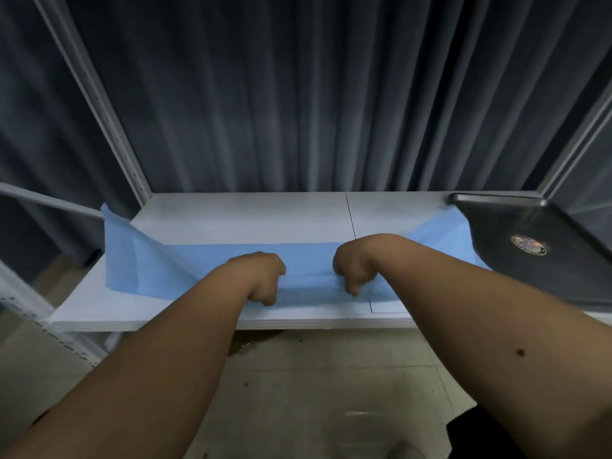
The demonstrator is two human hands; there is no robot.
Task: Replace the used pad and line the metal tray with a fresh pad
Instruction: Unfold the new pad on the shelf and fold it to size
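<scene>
Fingertips of left hand [265, 279] curled under, hidden behind own knuckles; contact with blue pad [198, 260] not resolvable. Same for right hand [354, 266]: fingers tucked out of sight, grip surface unseen. Near edge of pad covered by both hands and right forearm. Right end of pad hidden under or behind metal tray [546, 260]; which, not determinable. Tray cut off by right frame edge. Round sticker [529, 245] on tray too blurred to read. Whole frame soft.

Left hand [265, 276] and right hand [352, 268] curled, arms outstretched.
</scene>
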